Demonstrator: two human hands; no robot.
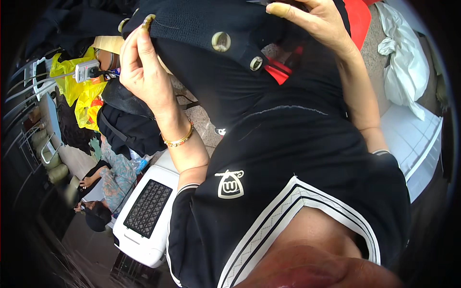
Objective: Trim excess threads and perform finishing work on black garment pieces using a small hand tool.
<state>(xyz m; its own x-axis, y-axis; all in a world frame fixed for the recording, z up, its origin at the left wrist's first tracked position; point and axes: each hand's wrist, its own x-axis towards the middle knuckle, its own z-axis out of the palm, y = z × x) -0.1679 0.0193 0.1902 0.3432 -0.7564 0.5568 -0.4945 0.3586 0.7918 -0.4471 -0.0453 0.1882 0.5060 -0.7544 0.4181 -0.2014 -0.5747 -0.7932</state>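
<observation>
Both hands pinch a black buttoned garment [201, 29], left hand [141, 62] at its edge, right hand [314, 21] higher. A loosened pinch could drop it onto the white stool [144, 221].

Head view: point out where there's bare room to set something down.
The white surface at right, below the white bag, is bare. Crowded: left side, with yellow bags and black bag; both hands hold the dark buttoned garment.
</observation>
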